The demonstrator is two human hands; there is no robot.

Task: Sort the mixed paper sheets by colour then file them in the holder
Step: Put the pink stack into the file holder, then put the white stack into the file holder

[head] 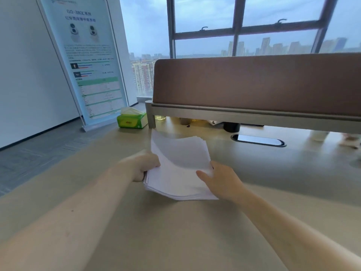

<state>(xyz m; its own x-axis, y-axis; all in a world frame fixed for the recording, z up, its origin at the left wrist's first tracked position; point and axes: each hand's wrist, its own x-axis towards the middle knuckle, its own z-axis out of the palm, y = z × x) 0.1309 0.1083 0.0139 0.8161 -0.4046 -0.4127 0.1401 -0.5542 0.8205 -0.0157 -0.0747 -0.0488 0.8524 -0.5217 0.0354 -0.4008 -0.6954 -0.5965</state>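
Sheets [181, 173] are kept in one stack on the desk [156, 231], near its middle and short of the partition [254, 83]. The left edge is gripped by the left hand [145, 166], fingers curled round it, apparently to keep the stack from sliding. The right hand [222, 180] is laid at the right edge, thumb spread on top. Its other fingertips are hidden by paper, so a pinch cannot be told. The upper sheets are bowed upward at the far end, probably to be separated. Only white paper is seen, and no holder is in view.
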